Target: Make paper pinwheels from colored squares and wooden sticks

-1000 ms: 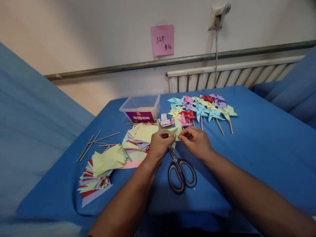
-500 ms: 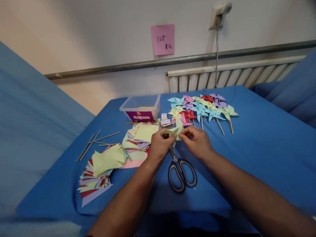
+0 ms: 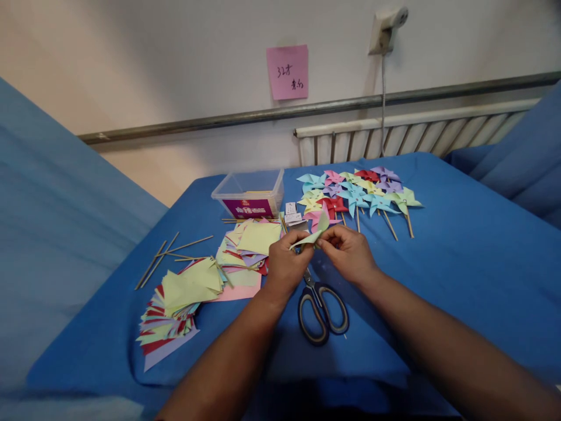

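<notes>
Between my two hands is a pale green paper pinwheel (image 3: 316, 233), its blades partly folded. My left hand (image 3: 287, 260) is closed on its left side, with the thumb near the middle. My right hand (image 3: 348, 250) pinches its right edge between thumb and fingers; whether a pin is there too is hidden. Just below the hands lie scissors (image 3: 323, 310) with dark handles, blades pointing away under the paper. Past my fingers, a pink pinwheel (image 3: 319, 218) lies beside small white boxes (image 3: 291, 210).
Finished pinwheels (image 3: 354, 197) on sticks lie at the back right. Stacked coloured paper (image 3: 193, 285) and more sheets (image 3: 260, 237) lie to the left, near loose sticks (image 3: 158, 263). A clear plastic box (image 3: 248, 199) stands behind on the blue cloth (image 3: 460, 280).
The green paper has tilted and turned in my hands, and its left blade now lies flatter over my left fingers. Both hands stay nearly in place.
</notes>
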`<act>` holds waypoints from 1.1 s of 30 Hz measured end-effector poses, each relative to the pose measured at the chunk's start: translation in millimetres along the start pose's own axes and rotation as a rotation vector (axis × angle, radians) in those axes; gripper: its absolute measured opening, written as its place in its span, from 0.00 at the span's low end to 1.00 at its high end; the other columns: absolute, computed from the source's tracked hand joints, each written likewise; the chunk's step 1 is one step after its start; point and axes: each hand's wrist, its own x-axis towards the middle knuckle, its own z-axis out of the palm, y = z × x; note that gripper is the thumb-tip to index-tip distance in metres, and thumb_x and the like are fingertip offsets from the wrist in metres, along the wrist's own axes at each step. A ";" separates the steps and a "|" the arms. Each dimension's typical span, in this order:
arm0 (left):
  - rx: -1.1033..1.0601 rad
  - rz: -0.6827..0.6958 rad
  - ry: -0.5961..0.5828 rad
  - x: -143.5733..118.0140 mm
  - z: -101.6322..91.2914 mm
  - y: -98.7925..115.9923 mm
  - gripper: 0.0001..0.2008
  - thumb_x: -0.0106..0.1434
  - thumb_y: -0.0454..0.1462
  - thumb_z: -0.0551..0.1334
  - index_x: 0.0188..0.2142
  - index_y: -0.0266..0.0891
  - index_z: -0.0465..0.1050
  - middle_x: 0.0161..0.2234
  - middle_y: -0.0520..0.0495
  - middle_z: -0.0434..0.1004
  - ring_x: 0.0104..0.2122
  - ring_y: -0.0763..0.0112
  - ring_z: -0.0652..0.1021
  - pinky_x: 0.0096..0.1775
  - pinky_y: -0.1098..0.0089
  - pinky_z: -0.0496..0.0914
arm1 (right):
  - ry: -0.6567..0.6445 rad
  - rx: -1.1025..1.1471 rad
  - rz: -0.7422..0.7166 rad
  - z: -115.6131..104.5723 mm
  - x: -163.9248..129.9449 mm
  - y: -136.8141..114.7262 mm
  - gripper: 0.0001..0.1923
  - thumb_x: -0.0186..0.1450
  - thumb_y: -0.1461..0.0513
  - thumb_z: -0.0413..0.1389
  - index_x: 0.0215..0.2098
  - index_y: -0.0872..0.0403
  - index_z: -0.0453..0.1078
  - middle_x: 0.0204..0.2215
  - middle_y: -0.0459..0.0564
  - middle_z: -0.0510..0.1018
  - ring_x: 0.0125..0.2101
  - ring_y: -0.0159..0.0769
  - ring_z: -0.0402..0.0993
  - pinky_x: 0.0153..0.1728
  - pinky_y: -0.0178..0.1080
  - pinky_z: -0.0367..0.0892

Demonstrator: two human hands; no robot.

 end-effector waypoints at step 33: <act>-0.090 -0.059 -0.014 -3.5 0.8 -0.4 0.07 0.50 0.36 0.67 0.31 0.38 0.78 0.25 0.52 0.77 0.26 0.71 0.74 0.32 0.73 0.67 | -0.006 0.237 0.065 4.9 -2.1 -0.3 0.08 0.60 0.58 0.59 0.35 0.53 0.73 0.32 0.48 0.79 0.34 0.38 0.74 0.35 0.38 0.69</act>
